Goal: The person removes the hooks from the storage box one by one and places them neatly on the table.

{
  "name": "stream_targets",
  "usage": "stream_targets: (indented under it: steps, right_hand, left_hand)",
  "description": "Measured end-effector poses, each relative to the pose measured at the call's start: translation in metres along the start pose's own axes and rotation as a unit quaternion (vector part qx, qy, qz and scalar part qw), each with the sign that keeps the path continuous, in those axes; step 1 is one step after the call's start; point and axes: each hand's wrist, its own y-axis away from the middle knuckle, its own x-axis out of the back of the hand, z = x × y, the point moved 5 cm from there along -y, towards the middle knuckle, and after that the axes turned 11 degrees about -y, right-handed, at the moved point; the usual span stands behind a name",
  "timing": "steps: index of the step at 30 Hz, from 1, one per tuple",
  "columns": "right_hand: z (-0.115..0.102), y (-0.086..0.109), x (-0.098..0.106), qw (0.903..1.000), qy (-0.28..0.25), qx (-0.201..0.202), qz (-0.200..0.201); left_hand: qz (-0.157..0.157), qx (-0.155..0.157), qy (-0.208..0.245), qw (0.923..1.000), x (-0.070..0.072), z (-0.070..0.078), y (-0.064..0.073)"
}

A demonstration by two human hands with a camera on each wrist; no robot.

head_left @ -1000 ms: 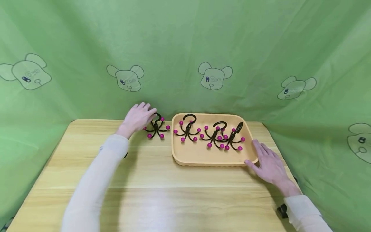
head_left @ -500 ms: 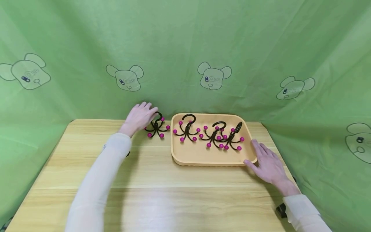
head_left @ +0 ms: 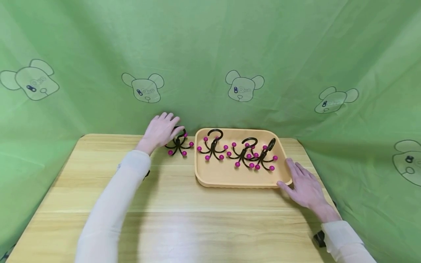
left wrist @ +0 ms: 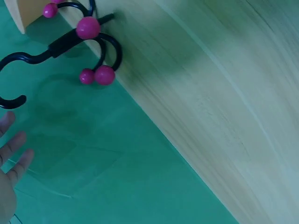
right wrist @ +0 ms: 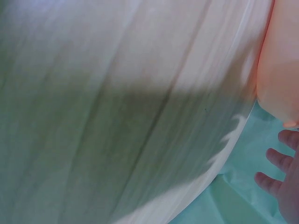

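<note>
In the head view my left hand [head_left: 160,130] is at the back of the table, over the top of a black multi-arm hanger [head_left: 178,143] with pink ball tips. The left wrist view has the curved top of that hanger [left wrist: 65,43] a little away from straight, spread fingers [left wrist: 21,165]; the thumb is out of that view. At the right, my right hand [head_left: 306,187] lies along the end of a pale orange tray [head_left: 236,184], its thumb at the front corner and its fingers extended. Three similar hangers [head_left: 213,146] are inside the tray, two overlapping on the right.
The wooden table [head_left: 204,226] extends in front of the tray toward the person. A green curtain [head_left: 197,54] with mouse-head drawings hangs close behind the table and along both sides. In the right wrist view the table's edge curves beside the tray wall [right wrist: 280,60].
The left hand has moved slightly up and right, its fingers spreading more over the hanger's top. That hanger has shifted a touch to the right. The right hand and tray stay put.
</note>
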Motion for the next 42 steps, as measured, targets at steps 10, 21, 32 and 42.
stream_targets:
  steps: [10,21,32,42]
  right_hand:
    - [0.000,-0.001,0.000,1.0000,0.003,0.001,-0.003]
    - [0.002,-0.001,0.001,0.9999,0.002,-0.005,-0.009]
    - [0.000,-0.001,-0.001,0.9999,-0.003,-0.003,-0.011]
    - [-0.001,-0.001,0.002,0.9999,-0.002,0.001,-0.011]
  left_hand:
    - [0.001,0.001,0.020,0.9998,0.016,0.020,-0.008]
    - [0.016,-0.029,0.021,0.9992,0.019,0.054,-0.022]
    - [0.014,-0.045,0.037,0.9982,0.013,0.090,-0.031]
    - [0.006,-0.047,0.044,0.9979,0.007,0.116,-0.044]
